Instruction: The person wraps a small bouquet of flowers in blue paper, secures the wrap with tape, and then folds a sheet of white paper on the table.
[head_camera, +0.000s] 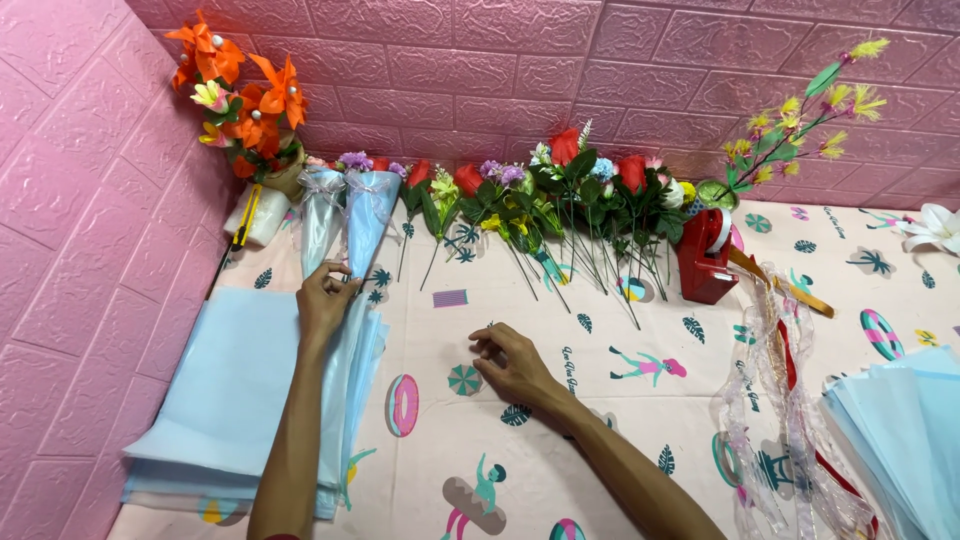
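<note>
My left hand (322, 295) rests at the lower tip of a light blue wrapped bouquet cone (366, 220), fingers pinching its wrapping. The cone lies beside a second pale wrapped cone (320, 225). Under my left forearm lies a stack of light blue paper sheets (230, 380). My right hand (510, 362) is flat on the patterned tablecloth (620, 420), fingers bent and spread, holding nothing I can see. A row of artificial flowers (560, 195) lies along the pink wall, beyond both hands.
An orange flower bunch (245, 95) stands in the back left corner. A red tape dispenser (708, 258) sits at right of the flowers, with clear and red ribbon (780, 400) trailing forward. More blue sheets (900, 430) lie at right. A white flower (935, 228) lies far right.
</note>
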